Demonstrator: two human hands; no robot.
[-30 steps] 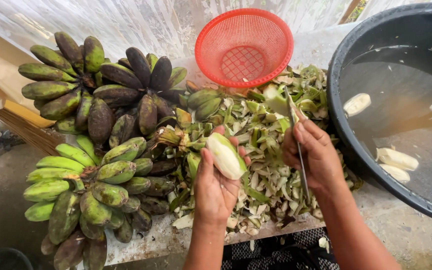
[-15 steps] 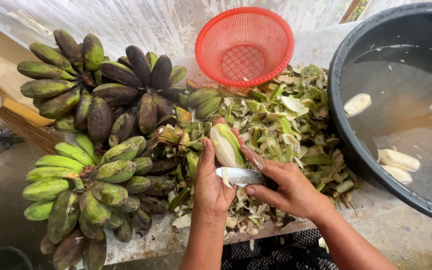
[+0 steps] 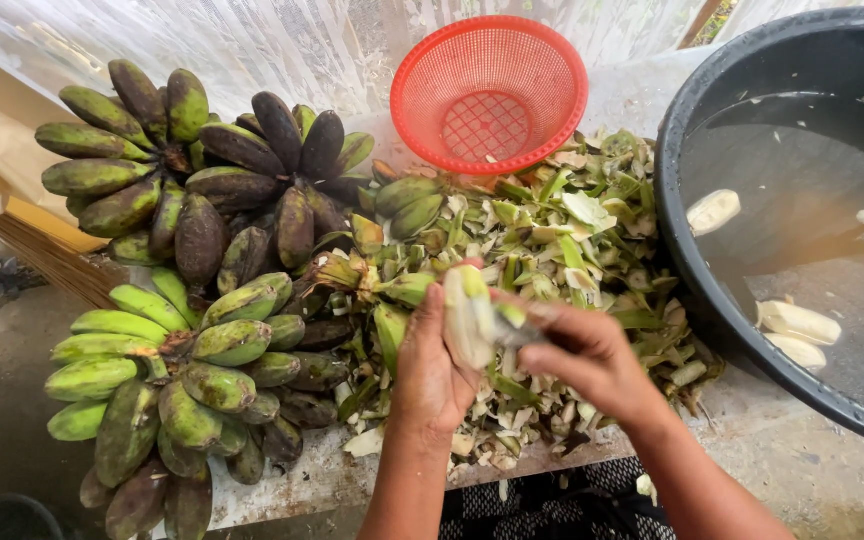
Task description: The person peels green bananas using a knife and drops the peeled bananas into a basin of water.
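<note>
Left hand (image 3: 430,368) grips a half-peeled banana (image 3: 468,315) upright, steadying it while right hand (image 3: 592,358) pinches a knife (image 3: 514,328) against its side; peelings (image 3: 572,240) lie beyond both hands.

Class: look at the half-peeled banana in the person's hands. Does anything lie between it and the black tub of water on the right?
Only the peel heap and right hand lie between half-peeled banana and tub; above them, nothing blocks the way.

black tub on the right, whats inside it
The black tub holds murky water with peeled bananas floating in it, another peeled piece and small scraps. The bottom is hidden by the water, and the tub's right part lies outside the picture.
</note>
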